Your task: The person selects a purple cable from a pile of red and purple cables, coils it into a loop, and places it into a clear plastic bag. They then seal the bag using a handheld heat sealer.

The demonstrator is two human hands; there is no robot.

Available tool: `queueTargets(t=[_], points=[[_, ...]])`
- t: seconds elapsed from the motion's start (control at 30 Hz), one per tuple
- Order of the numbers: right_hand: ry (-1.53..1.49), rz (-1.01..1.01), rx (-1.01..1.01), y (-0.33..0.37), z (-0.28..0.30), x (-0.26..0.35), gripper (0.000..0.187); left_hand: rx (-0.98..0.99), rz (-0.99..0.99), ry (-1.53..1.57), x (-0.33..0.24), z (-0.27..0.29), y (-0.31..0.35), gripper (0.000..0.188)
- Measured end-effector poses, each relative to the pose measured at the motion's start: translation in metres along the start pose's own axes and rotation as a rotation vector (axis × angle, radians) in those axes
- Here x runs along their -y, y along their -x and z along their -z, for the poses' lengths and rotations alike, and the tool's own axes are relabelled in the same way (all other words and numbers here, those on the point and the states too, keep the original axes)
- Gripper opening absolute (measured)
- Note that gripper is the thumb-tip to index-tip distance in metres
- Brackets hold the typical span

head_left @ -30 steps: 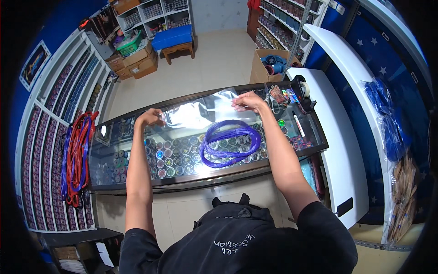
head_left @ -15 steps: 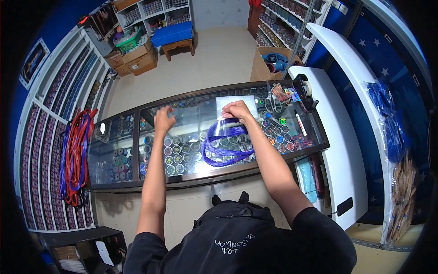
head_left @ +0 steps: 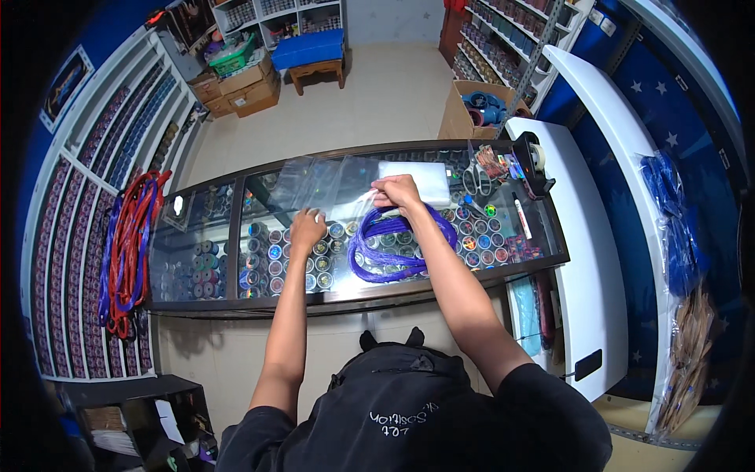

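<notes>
A clear plastic bag (head_left: 326,185) is stretched above the glass counter between my two hands. My right hand (head_left: 398,193) pinches its right end, fingers closed. My left hand (head_left: 308,230) has its fingers curled together at the bag's lower left edge. Beneath my right wrist, a looped hank of shiny purple cord (head_left: 370,267) lies on the glass, partly covered by my forearm. Just behind my right hand sits a flat stack of whitish clear plastic bags (head_left: 431,182).
Scissors (head_left: 476,181), a white marker (head_left: 522,219) and a black tape dispenser (head_left: 528,161) lie on the counter's right side. Round spools show through the glass counter (head_left: 346,297). Red and purple cord hanks (head_left: 134,252) hang at left. A cardboard box (head_left: 456,118) stands beyond.
My left hand has come nearer and slightly right, from spread fingers to a closed grip at the bag. The plastic now spreads out leftward. My right hand has shifted slightly left.
</notes>
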State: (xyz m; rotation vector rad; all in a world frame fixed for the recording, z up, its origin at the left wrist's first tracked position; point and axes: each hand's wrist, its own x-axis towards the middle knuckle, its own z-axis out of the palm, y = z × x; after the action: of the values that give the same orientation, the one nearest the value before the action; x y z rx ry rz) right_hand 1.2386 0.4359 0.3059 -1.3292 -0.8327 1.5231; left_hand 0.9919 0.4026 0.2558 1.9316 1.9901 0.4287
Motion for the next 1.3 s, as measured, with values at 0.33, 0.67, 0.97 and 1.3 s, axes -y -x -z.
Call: queueTargets(t=[0.33,0.67,0.97,1.3], points=[[0.024,0.010,-0.004,0.011,-0.007,-0.014,0.010,-0.205,0.001,0.124,0.003,0.000,-0.001,0.041],[-0.086,0.076,0.010,0.012,-0.012,-0.020,0.003,0.060,0.206,1.416,-0.029,-0.003,0.044,0.063],[-0.081,0.106,0.050,0.019,-0.018,-0.017,0.004,-0.115,0.138,1.552,-0.046,0.012,0.054,0.063],[-0.117,0.089,0.051,0.020,-0.019,-0.020,0.015,-0.123,0.123,1.379,-0.048,0.010,0.059,0.050]])
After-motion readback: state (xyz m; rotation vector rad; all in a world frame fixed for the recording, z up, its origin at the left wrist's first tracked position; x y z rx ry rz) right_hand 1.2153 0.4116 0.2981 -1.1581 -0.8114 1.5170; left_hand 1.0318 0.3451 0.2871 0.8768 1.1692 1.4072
